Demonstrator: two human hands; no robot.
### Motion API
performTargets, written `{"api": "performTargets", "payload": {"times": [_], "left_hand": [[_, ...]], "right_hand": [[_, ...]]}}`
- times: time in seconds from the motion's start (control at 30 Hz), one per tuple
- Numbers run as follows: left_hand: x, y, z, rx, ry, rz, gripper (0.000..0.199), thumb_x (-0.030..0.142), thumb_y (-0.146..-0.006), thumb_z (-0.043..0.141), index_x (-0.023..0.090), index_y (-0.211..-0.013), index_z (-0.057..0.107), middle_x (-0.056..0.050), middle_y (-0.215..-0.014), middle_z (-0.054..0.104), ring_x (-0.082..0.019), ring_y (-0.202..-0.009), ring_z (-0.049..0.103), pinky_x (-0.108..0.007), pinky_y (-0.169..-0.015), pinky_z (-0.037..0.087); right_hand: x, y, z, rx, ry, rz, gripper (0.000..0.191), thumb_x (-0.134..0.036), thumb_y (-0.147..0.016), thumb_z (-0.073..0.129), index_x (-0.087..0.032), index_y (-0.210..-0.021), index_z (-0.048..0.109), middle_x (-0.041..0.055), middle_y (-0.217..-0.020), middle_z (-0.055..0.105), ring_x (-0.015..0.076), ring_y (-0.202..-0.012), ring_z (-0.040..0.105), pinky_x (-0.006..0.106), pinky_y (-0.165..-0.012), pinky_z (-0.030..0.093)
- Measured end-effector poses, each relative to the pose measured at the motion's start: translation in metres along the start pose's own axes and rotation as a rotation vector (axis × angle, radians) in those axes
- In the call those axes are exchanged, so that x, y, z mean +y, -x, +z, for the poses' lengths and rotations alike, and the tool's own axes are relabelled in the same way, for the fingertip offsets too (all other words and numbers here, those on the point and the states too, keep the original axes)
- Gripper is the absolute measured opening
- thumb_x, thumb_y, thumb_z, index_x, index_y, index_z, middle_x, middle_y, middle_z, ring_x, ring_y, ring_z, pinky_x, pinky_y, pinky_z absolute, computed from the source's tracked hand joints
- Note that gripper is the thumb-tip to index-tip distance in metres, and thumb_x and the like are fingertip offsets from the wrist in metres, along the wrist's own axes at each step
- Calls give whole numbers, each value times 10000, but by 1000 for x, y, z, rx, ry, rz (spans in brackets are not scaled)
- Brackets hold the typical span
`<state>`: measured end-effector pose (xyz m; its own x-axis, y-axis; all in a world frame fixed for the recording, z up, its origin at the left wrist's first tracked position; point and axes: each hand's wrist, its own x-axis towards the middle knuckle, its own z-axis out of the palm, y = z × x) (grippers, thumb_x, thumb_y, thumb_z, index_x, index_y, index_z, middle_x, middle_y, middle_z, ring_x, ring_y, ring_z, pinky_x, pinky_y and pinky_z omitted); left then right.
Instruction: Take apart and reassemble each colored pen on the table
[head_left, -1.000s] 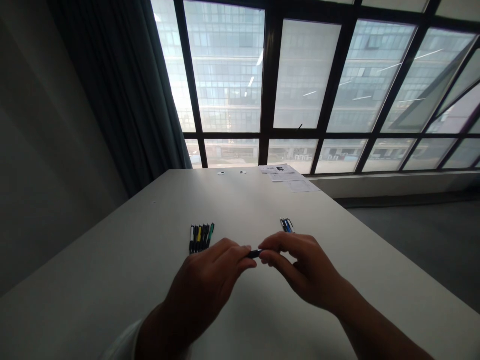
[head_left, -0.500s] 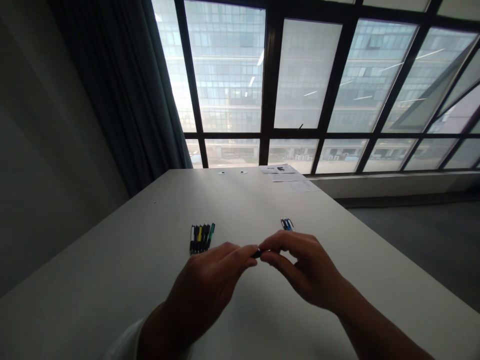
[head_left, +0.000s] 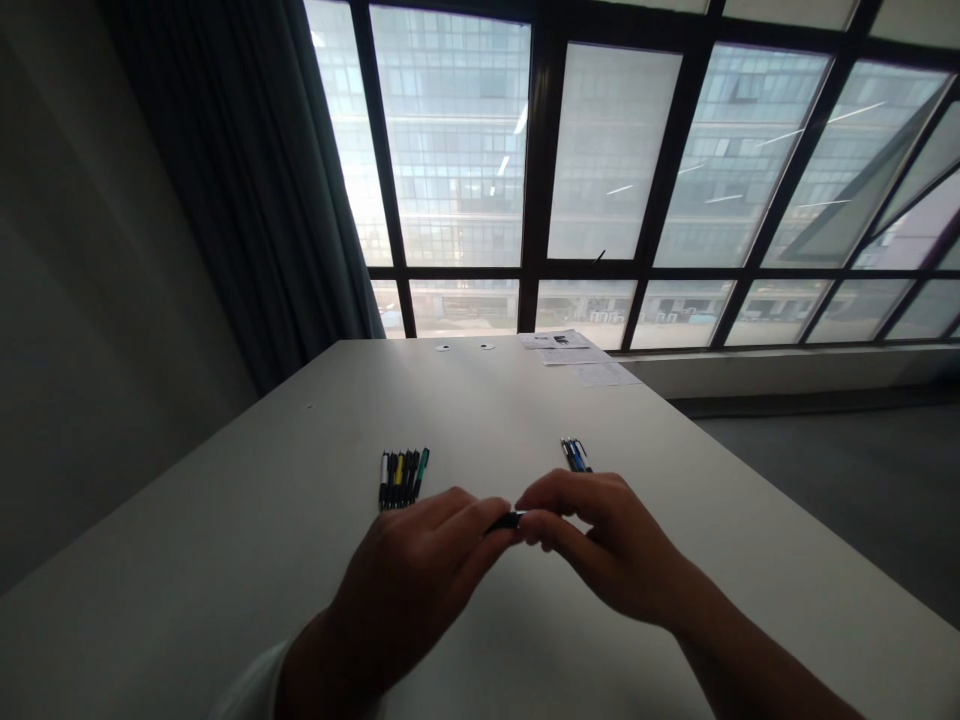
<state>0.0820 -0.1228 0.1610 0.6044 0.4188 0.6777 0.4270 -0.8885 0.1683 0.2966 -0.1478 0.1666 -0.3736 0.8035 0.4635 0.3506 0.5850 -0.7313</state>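
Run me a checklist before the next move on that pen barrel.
1. Dark pen barrel pinched between left hand and right hand: ok.
2. Barrel's right end: cannot tell, fingers hide it.
3. Barrel's markings readable: not ok, too dark and small.
4. Mixed pen row lying side by side: ok.
5. Blue pens free of right hand: cannot tell, fingers overlap their near end.

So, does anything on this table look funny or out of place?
Nothing looks spilled or broken. The pens lie in two tidy groups. The only odd bits are two small round spots near the far edge of the table, too small to tell what they are.
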Motion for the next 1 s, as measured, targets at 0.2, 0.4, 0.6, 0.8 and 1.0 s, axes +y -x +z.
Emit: {"api": "performTargets", "payload": {"times": [0.2,0.4,0.6,0.8,1.0], "left_hand": [[1,2,0,-45,-63,-30,90,231,-943,584,189,-1017,615,-3,-774,676,-125,-622,638,-216,-556,490],[1,2,2,-46,-86,-74,79,266,-958,563,206,-1004,588,16,-786,670,-127,-617,637,-229,-543,468],[3,1,1,-92,-24,-141,81,271,-975,530,219,-1010,581,34,-789,669,-115,-616,632,-223,-543,450],[4,1,2,-143,-35,-194,121,275,-977,502,205,-942,593,35,-737,655,-114,-568,607,-229,-509,419],[5,2,2,-128,-75,-199,207,284,-981,465,197,-848,598,37,-642,620,-115,-493,568,-241,-470,385]], "right_hand": [[-1,0,0,-16,61,-48,140,-254,-968,575,-163,-959,681,20,-770,686,120,-672,618,249,-633,481],[3,0,0,7,38,-162,153,-146,-958,573,-156,-1069,678,50,-897,706,124,-773,646,246,-700,512],[4,-2,1,32,-1,-262,220,-66,-936,571,-173,-1096,680,68,-953,704,135,-851,665,255,-754,537],[6,-2,1,46,9,-324,264,-19,-922,556,-177,-1090,686,86,-983,705,142,-873,672,262,-757,555],[5,-2,-2,119,39,-337,228,-3,-909,560,-165,-989,699,91,-1009,708,154,-917,681,265,-787,560]]}}
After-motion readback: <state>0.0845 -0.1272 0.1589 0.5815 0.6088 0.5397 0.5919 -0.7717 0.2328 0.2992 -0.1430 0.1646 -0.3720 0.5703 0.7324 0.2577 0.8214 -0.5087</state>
